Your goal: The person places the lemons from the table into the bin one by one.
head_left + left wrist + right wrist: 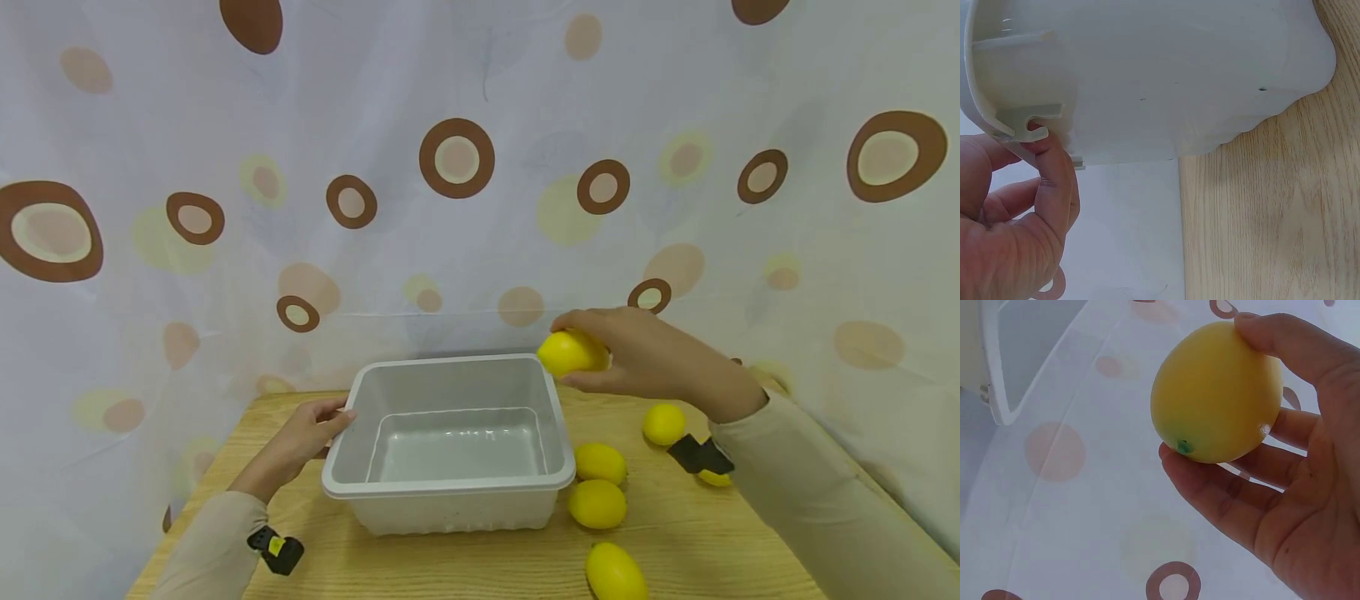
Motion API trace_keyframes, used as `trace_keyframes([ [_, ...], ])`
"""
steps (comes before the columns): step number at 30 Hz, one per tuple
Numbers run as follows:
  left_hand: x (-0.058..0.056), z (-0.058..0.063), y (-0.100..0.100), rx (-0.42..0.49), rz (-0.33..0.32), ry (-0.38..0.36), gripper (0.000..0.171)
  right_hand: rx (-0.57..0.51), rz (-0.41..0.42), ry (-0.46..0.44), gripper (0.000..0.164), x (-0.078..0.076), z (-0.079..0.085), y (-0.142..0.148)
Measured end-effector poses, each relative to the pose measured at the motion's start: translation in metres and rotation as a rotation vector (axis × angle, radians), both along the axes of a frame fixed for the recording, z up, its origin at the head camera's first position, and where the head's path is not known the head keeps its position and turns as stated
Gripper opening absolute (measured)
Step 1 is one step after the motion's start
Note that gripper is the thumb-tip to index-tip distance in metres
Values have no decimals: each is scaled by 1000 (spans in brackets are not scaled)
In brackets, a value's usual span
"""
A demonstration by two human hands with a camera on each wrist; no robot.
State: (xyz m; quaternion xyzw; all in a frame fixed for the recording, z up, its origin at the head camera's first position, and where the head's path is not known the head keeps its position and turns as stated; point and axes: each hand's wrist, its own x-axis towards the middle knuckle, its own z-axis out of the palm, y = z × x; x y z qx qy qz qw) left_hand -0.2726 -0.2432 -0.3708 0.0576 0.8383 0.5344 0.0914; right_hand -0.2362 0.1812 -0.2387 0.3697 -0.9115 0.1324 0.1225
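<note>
A whitish plastic bin (457, 489) stands on the wooden table with nothing inside it. My left hand (309, 435) grips its left rim, thumb over the edge; in the left wrist view the fingers (1054, 181) curl beneath the rim by a small hook-shaped tab. Held between thumb and fingers of my right hand (637, 354) is a yellow lemon (573, 352), raised just above the bin's right rim. The right wrist view shows that lemon (1216, 394) with a green stem spot.
Right of the bin, two lemons (597, 504) lie close beside its wall, and another lemon (615, 572) sits nearer the front. Farther right is a lemon (664, 424), with one more partly hidden by the right sleeve. A patterned curtain (457, 250) hangs behind the table (450, 567).
</note>
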Motion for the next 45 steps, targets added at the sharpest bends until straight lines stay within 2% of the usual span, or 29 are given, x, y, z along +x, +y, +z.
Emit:
trace_keyframes([
  [7,1,-1,-1,-5,1,-8,52,45,60,-11,48,-27,0,-37],
  [12,2,-1,0,-4,4,-18,51,66,72,-61,46,-43,-6,-61],
  [18,1,0,0,-4,4,-22,51,107,55,-130,42,-60,-18,-89],
  [25,0,-1,0,-1,2,-18,52,160,15,-244,44,-76,-42,-117],
  [35,0,-2,-1,-1,0,-18,51,188,-100,-341,40,-93,-81,-131],
  [45,-1,1,-3,14,-28,-23,53,240,-188,-399,22,-89,-102,-134],
])
